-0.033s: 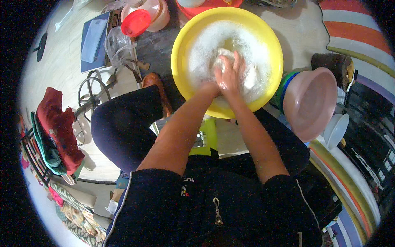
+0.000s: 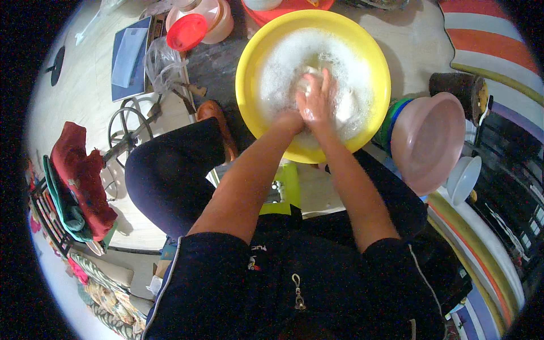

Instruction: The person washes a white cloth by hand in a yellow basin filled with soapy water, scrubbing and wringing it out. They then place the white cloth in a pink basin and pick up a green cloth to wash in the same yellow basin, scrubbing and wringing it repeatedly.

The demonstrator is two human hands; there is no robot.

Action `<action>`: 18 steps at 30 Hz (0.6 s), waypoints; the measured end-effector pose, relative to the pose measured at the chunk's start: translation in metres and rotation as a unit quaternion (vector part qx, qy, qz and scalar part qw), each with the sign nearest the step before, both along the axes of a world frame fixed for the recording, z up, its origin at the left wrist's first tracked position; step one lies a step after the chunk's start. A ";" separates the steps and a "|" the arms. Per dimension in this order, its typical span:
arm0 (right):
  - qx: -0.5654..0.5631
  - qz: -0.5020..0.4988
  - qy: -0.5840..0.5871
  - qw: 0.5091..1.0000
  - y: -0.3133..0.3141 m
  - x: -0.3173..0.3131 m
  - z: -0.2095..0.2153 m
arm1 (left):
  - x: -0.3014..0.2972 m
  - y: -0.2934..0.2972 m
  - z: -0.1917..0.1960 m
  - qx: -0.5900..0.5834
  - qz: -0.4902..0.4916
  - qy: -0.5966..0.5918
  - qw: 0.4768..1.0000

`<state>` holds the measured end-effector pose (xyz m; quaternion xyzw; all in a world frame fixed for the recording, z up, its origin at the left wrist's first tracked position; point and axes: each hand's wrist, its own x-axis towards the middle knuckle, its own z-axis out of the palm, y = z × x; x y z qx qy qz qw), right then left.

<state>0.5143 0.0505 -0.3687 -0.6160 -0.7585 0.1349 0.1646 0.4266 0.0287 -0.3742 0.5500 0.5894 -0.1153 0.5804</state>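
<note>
A round yellow basin (image 2: 247,93) holds water topped with white suds. In the foam lies a wet white cloth (image 2: 347,105), partly sunk, with a bunched part under my fingers. My right hand (image 2: 317,101) is bent over that bunched part and grips it, its fingers a little apart. From the left, my left hand (image 2: 290,121) reaches under the right one, wrist against it. Its fingers are hidden by the right hand and the foam.
Stacked tubs, with a pink tub (image 2: 429,144) in front, lean at the right beside a white bowl (image 2: 463,180). A red lid (image 2: 187,32) and a clear plastic bag (image 2: 163,63) lie at the upper left. A brown slipper (image 2: 214,116) is near my left knee.
My right hand has shifted slightly over the cloth, and less of the bunched part shows above its fingers. The basin stays in place.
</note>
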 end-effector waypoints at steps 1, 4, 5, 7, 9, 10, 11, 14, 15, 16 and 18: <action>-0.029 -0.006 0.028 0.999 0.010 0.001 -0.009 | 0.003 -0.002 -0.009 0.002 0.016 0.013 1.000; -0.173 0.017 -0.067 0.983 0.038 -0.010 -0.034 | 0.020 -0.025 -0.076 0.054 0.131 0.083 0.986; -0.256 0.044 -0.141 0.955 0.054 0.002 -0.045 | 0.016 -0.016 -0.053 0.058 0.070 0.049 0.995; -0.357 0.115 -0.260 0.890 0.083 0.008 -0.057 | 0.005 -0.008 -0.018 0.076 -0.005 0.003 0.997; -0.347 0.131 -0.312 0.875 0.113 0.006 -0.059 | 0.001 -0.006 -0.006 0.089 -0.045 -0.022 0.995; -0.332 0.113 -0.294 0.889 0.125 0.010 -0.057 | -0.002 -0.005 -0.001 0.091 -0.064 -0.033 0.993; -0.320 0.095 -0.272 0.902 0.133 0.011 -0.045 | 0.000 -0.005 -0.002 0.085 -0.052 -0.032 0.995; -0.193 -0.023 0.099 0.976 0.101 0.007 0.025 | 0.012 -0.010 -0.030 0.046 0.047 -0.007 0.998; -0.148 0.039 0.060 0.986 0.083 0.008 0.027 | 0.015 -0.008 -0.036 0.044 -0.024 0.007 0.999; -0.103 0.102 0.022 0.989 0.064 0.006 0.026 | 0.015 -0.008 -0.040 0.045 -0.051 0.004 0.998; -0.064 0.144 -0.032 0.987 0.020 -0.006 0.047 | 0.013 -0.008 -0.040 0.041 -0.065 -0.004 0.997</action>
